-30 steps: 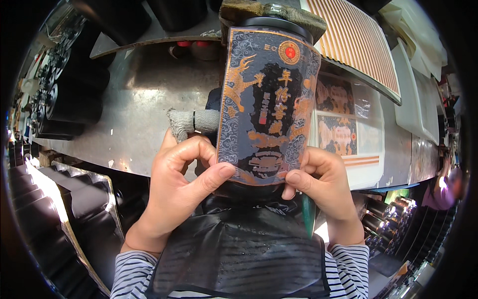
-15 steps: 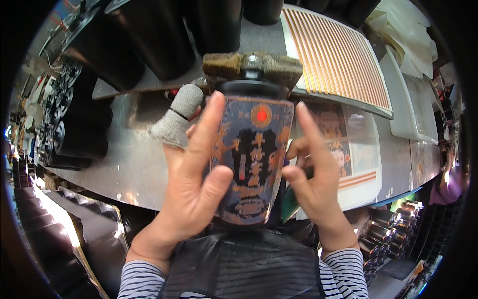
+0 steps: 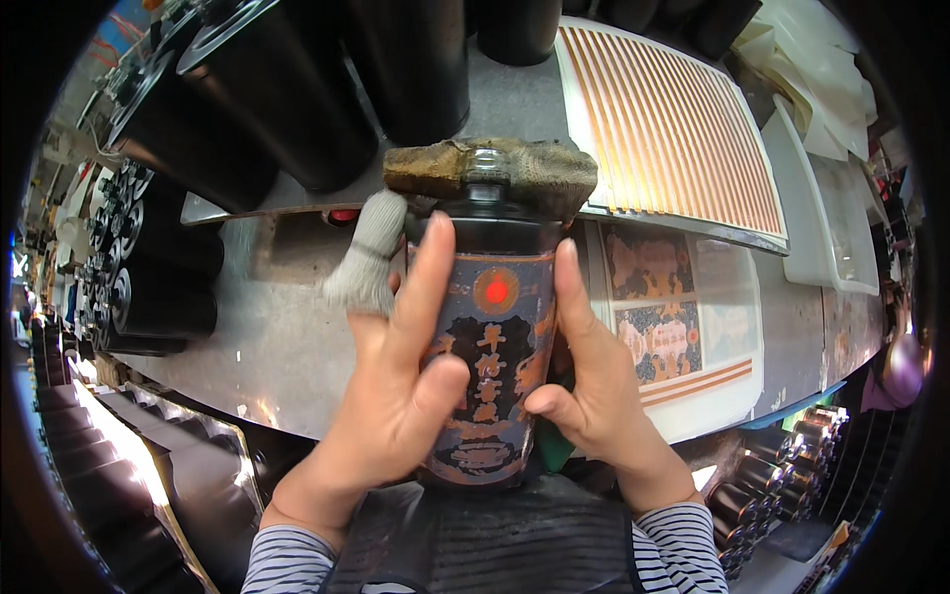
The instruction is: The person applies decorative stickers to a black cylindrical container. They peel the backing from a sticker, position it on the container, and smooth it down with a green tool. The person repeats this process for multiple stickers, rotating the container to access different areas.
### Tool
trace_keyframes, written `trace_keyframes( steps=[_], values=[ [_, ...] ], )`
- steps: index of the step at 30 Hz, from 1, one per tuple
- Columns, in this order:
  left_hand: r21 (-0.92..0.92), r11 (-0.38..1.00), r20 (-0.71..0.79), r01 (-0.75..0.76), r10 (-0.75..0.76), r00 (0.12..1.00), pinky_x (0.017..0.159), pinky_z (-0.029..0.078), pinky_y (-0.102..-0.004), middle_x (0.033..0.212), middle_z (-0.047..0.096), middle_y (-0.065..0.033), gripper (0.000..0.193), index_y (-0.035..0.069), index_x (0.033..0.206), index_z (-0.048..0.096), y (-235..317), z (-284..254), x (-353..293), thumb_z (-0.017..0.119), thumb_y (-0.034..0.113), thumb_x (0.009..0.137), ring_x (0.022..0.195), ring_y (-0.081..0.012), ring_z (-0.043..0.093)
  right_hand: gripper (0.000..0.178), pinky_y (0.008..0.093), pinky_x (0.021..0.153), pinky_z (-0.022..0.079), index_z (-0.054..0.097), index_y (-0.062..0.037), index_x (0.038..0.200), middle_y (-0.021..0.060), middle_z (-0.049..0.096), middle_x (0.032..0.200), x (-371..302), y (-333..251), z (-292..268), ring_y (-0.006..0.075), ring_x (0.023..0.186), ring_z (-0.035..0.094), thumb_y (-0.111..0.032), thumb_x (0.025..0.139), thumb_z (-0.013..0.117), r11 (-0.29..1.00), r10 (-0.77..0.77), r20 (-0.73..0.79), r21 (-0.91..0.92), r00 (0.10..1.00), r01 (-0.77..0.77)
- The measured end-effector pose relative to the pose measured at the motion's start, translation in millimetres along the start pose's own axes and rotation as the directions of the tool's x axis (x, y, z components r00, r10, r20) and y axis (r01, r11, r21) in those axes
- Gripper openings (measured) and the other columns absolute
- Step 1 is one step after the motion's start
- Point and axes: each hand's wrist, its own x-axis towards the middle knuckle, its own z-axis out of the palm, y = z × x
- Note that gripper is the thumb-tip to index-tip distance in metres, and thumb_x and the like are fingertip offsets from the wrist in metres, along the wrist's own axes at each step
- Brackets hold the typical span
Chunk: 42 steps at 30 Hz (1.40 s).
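A black cylindrical canister leans toward me, its front covered by a grey, black and copper label with a red dot near the top. My left hand lies along its left side, index finger stretched up and thumb on the label. Behind that hand, a grey-bristled brush sticks out, apparently gripped by the curled fingers; its handle is hidden. My right hand clasps the right side with index finger raised and thumb on the front; its other fingers are mostly hidden. A worn wooden block with a metal fitting meets the canister's far end.
Tall black canisters stand at the far left, more lie stacked below them. Copper-striped sheet rests on a raised board; label sheets lie beneath it. A white plastic tub sits at the right, racks of shiny cylinders below.
The canister and the wooden block now appear lower and slightly left. My right hand has come in against the canister's side. My left hand and the brush have shifted slightly.
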Motion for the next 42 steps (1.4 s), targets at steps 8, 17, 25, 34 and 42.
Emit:
trace_keyframes(
  steps=[8,17,25,34,42],
  values=[
    [-0.026,0.994,-0.127,-0.107,0.103,0.987,0.105,0.025,-0.0350,0.133,0.037,-0.0156,0.064,0.004,0.138,0.033,14,-5,28,0.056,0.035,0.087,0.124,-0.0249,0.034,0.096,0.0317,0.059,0.046,0.024,-0.0062,0.145,0.0085,0.055,0.078,-4,-16,-7,0.0213,0.068,0.054,-0.062,0.075,0.058,0.977,0.006,-0.077,-0.211,0.997,-0.022],
    [0.218,0.973,-0.219,-0.075,0.124,0.968,0.089,0.038,-0.0270,0.108,0.049,-0.0089,0.040,0.004,0.117,0.050,22,6,45,0.062,0.026,0.084,0.100,-0.0156,0.048,0.087,0.0324,0.064,0.048,0.030,-0.0081,0.144,0.0109,0.058,0.084,10,-11,-5,0.0255,0.073,0.056,-0.055,0.077,0.061,0.981,-0.089,-0.047,-0.180,0.995,0.079],
    [-0.328,0.940,-0.213,-0.096,0.026,0.977,0.091,0.036,-0.0265,0.106,0.051,-0.0082,0.032,0.005,0.118,0.050,6,7,44,0.050,0.027,0.095,0.101,-0.0140,0.045,0.099,0.0340,0.068,0.050,0.020,0.0020,0.144,0.0188,0.062,0.099,4,-7,1,0.0291,0.077,0.061,-0.059,0.077,0.060,0.995,-0.032,-0.013,-0.092,0.999,0.031],
    [-0.609,0.757,-0.241,-0.237,0.108,0.965,0.096,0.040,-0.0247,0.126,0.048,-0.0090,0.036,0.001,0.131,0.041,-6,11,34,0.040,0.019,0.099,0.114,-0.0108,0.048,0.111,0.0315,0.069,0.050,0.014,0.0020,0.145,0.0209,0.061,0.106,-9,-7,1,0.0248,0.079,0.062,-0.067,0.071,0.061,0.997,0.081,0.018,-0.004,0.997,-0.081],
    [-0.804,0.576,-0.222,-0.147,-0.061,0.973,0.089,0.046,-0.0241,0.117,0.056,-0.0064,0.030,0.003,0.125,0.047,-8,9,37,0.047,0.014,0.097,0.102,-0.0090,0.055,0.113,0.0272,0.060,0.046,0.007,0.0007,0.146,0.0123,0.061,0.084,-8,-4,8,0.0189,0.069,0.058,-0.073,0.073,0.053,0.988,0.151,-0.054,0.025,0.987,-0.150]
  ],
)
